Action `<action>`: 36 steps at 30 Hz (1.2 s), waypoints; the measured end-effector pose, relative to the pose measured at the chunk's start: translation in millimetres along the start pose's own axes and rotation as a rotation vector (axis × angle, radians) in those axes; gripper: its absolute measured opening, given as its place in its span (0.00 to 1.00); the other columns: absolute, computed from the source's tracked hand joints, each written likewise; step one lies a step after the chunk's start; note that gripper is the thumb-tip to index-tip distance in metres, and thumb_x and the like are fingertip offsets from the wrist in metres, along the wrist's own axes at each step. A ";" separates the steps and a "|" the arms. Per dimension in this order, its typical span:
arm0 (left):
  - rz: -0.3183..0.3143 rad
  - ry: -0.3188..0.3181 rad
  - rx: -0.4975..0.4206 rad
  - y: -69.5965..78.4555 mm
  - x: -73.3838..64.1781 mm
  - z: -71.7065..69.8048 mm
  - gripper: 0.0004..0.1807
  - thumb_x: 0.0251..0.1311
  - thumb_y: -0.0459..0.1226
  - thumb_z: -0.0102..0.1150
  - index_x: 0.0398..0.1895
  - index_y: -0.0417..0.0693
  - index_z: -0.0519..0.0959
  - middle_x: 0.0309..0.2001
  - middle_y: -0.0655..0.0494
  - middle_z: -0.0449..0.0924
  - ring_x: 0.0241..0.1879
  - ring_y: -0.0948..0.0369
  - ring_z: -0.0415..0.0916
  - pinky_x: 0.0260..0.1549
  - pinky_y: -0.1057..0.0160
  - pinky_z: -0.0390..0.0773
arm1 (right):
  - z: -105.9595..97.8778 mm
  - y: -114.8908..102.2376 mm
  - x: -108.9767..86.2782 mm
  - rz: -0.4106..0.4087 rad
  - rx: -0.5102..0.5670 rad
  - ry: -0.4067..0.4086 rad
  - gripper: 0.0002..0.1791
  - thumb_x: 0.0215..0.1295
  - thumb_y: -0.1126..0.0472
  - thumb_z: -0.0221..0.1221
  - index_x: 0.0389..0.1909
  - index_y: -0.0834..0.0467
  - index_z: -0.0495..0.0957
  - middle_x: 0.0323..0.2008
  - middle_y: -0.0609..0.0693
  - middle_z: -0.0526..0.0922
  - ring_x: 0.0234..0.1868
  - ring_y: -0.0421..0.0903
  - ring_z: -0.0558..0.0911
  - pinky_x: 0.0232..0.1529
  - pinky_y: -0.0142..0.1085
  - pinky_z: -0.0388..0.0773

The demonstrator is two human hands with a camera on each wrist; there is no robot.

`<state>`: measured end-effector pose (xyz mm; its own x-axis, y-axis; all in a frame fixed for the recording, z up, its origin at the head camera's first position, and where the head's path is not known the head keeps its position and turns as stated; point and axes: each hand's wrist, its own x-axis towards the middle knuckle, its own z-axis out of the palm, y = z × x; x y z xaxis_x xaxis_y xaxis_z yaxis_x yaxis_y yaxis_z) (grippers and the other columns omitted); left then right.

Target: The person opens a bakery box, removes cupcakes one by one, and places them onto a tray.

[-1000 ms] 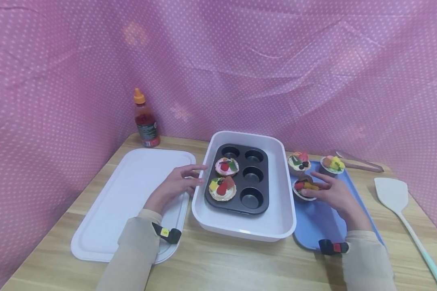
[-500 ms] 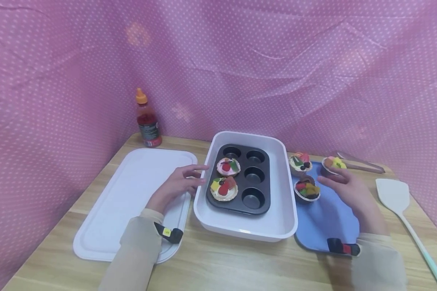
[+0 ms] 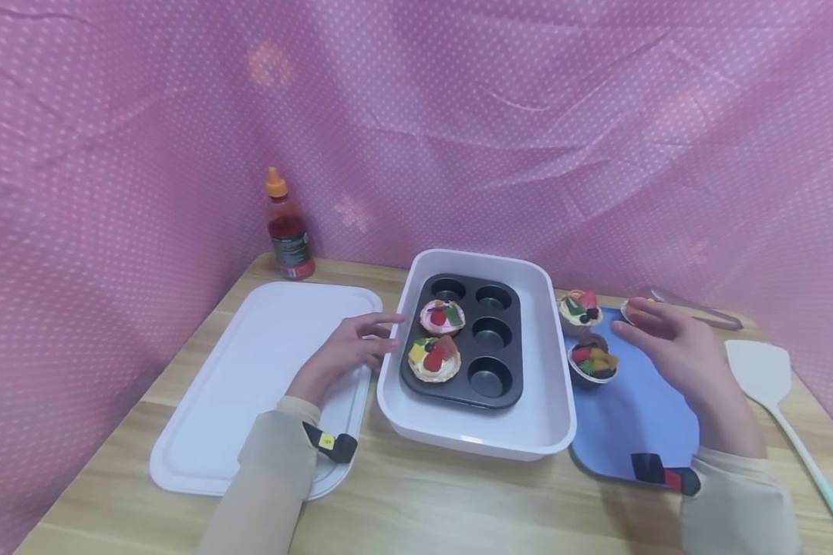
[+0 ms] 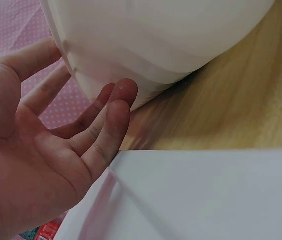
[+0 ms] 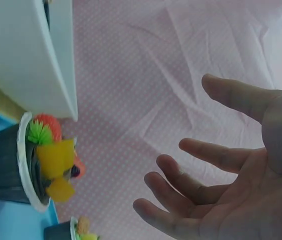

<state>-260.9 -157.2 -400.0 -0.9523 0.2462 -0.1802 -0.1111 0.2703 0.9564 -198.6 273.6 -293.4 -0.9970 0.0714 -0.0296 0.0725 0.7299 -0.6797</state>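
My left hand [image 3: 347, 351] has its loosely bent fingers at the left wall of a white plastic bin [image 3: 472, 443]. In the left wrist view its fingertips [image 4: 126, 90] lie right by that wall. My right hand [image 3: 680, 347] hovers with spread, relaxed fingers over a blue tray [image 3: 652, 424], holding nothing. It partly hides a far cupcake [image 3: 628, 311]. Left of it stand a chocolate cupcake with fruit pieces [image 3: 592, 364] and a cream cupcake with strawberry [image 3: 579, 310]. Inside the bin, a dark muffin tin [image 3: 468, 351] carries a pink cream cupcake [image 3: 442, 317] and a fruit-topped one [image 3: 434, 359].
A white tray [image 3: 250, 385] lies left of the bin, partly under my left forearm. A sauce bottle [image 3: 291, 243] stands at the back left. On the right are metal tongs [image 3: 701, 308] and a white spatula [image 3: 760, 370] with a green handle. Pink dotted cloth hangs behind.
My right hand has left the chocolate cupcake and moved right, over toward the far cupcake. The chocolate cupcake stays on the blue tray. My left hand keeps its place beside the bin.
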 end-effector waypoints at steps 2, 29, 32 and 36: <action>0.002 -0.001 -0.001 0.5 0.1 0.3 0.28 0.61 0.35 0.67 0.67 0.55 0.77 0.57 0.40 0.78 0.41 0.57 0.81 0.35 0.61 0.84 | 0.6 -5.7 -0.9 -0.010 -0.010 -0.016 0.46 0.69 0.35 0.56 0.78 0.58 0.58 0.70 0.69 0.68 0.69 0.73 0.66 0.59 0.72 0.67; -0.004 0.008 -0.023 -0.7 0.5 -1.2 0.29 0.59 0.35 0.69 0.65 0.57 0.78 0.57 0.40 0.78 0.40 0.56 0.81 0.33 0.62 0.83 | 63.8 -101.5 37.7 -0.150 0.198 -0.063 0.36 0.69 0.48 0.62 0.75 0.52 0.64 0.69 0.59 0.73 0.70 0.59 0.73 0.68 0.59 0.69; -0.004 0.005 -0.028 -0.8 1.1 -0.6 0.29 0.58 0.35 0.69 0.65 0.56 0.78 0.57 0.41 0.78 0.39 0.57 0.81 0.33 0.62 0.84 | 72.6 -106.6 42.7 -0.155 0.221 -0.075 0.36 0.69 0.51 0.63 0.75 0.52 0.65 0.69 0.59 0.73 0.70 0.58 0.73 0.69 0.58 0.69; -0.003 -0.002 -0.031 -0.2 0.6 0.0 0.29 0.59 0.36 0.69 0.66 0.55 0.78 0.56 0.40 0.78 0.39 0.57 0.81 0.33 0.62 0.84 | 83.6 -111.5 47.8 -0.152 0.251 -0.080 0.38 0.68 0.51 0.63 0.76 0.52 0.62 0.72 0.59 0.69 0.71 0.57 0.71 0.68 0.57 0.71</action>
<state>-261.4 -157.2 -400.3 -0.9513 0.2478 -0.1834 -0.1224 0.2423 0.9624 -256.6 138.8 -280.3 -0.9956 -0.0864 0.0357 -0.0767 0.5366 -0.8404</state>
